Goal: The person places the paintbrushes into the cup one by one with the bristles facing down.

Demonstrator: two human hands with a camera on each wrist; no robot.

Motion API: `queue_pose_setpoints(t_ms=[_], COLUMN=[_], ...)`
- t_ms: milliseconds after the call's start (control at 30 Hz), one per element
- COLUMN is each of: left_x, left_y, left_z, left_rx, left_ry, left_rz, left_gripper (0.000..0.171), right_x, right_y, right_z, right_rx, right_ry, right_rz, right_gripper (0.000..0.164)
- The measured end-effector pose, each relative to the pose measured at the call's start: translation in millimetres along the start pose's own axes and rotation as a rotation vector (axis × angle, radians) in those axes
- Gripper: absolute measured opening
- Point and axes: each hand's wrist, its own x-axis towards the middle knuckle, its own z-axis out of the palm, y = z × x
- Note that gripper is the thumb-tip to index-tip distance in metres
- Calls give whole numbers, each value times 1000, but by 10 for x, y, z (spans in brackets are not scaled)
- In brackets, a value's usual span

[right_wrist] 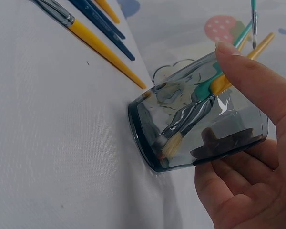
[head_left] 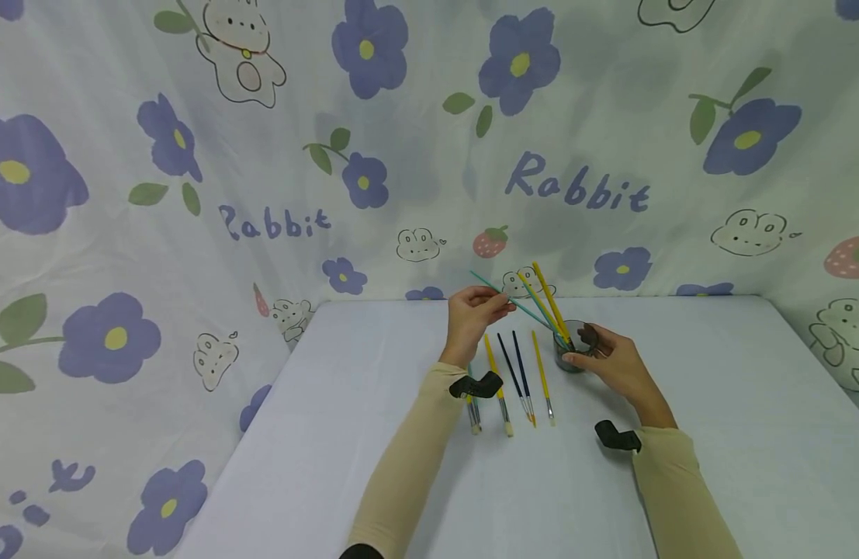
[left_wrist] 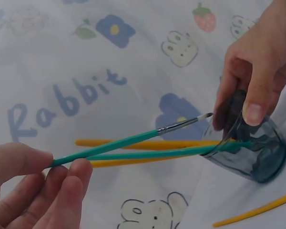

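Observation:
My left hand [head_left: 474, 317] pinches a teal paintbrush [left_wrist: 133, 139] by its handle, between thumb and fingers. The brush lies slantwise in the air, its dark bristle tip close to the glass rim in the left wrist view. My right hand [head_left: 623, 363] grips a tinted, see-through glass [right_wrist: 174, 107], thumb on one side and fingers on the other. In the right wrist view, the glass looks tilted, its base edge near the table. Two yellow-handled brushes [head_left: 546, 286] and another teal one [left_wrist: 157, 154] lean inside it, bristles down.
On the white table [head_left: 317, 435] several paintbrushes lie in a row left of the glass: a yellow one [head_left: 542, 373], two dark blue ones [head_left: 518, 361], another yellow one [head_left: 495, 371] and more [head_left: 474, 419] partly behind my left wrist. A patterned cloth [head_left: 415, 155] hangs behind the table.

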Motion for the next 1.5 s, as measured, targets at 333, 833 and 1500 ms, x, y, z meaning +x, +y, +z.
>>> queue_pose_setpoints(t_ms=[333, 833, 1500], left_x=[22, 22, -38], left_y=[-52, -125, -211], left_z=[96, 233, 315], left_rx=[14, 56, 141], left_ry=[-31, -60, -88], left_rz=[-8, -11, -45], left_gripper=[19, 15, 8], right_x=[7, 14, 3], right_y=[-17, 3, -8], right_z=[0, -4, -5], right_rx=[-11, 2, 8], right_ry=[10, 7, -2], right_rz=[3, -4, -13], right_gripper=[108, 108, 104])
